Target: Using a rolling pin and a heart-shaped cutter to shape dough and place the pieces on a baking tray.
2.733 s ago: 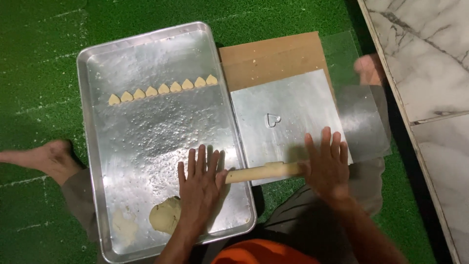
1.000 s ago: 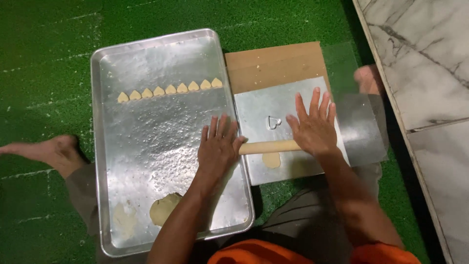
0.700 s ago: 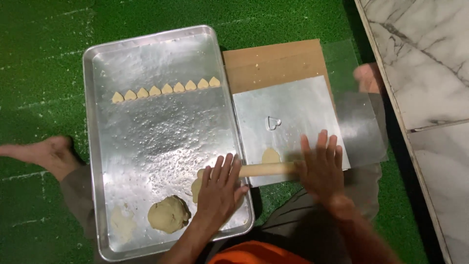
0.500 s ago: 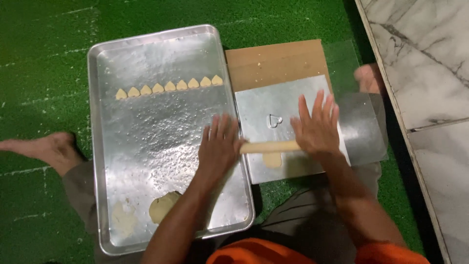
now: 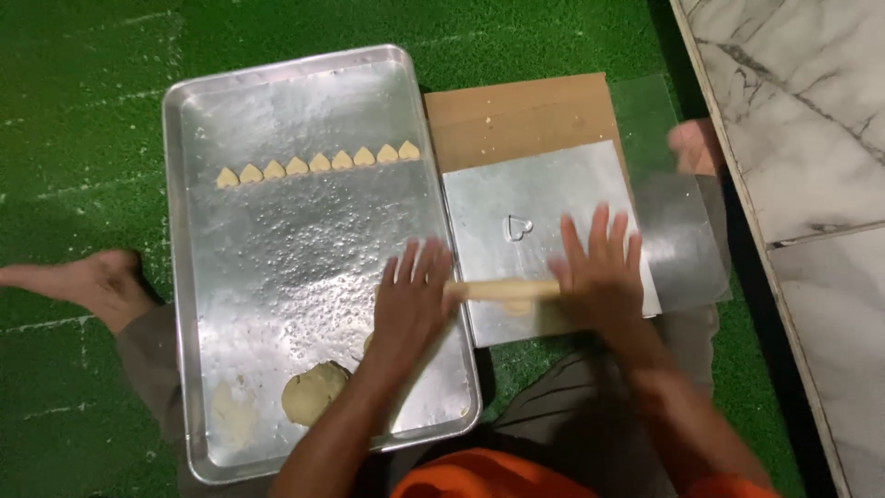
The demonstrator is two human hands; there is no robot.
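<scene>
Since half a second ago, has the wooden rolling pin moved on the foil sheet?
Yes. The wooden rolling pin has rolled back toward the person, away from the heart-shaped metal cutter, which stays put on the silver foil sheet.

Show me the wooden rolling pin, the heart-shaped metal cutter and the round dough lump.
wooden rolling pin (image 5: 502,289), head view, middle of shaft
heart-shaped metal cutter (image 5: 518,228), head view, rim
round dough lump (image 5: 312,393), head view, centre

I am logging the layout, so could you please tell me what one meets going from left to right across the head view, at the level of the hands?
Bare foot → metal baking tray → left hand → wooden rolling pin → right hand → marble slab.
</scene>
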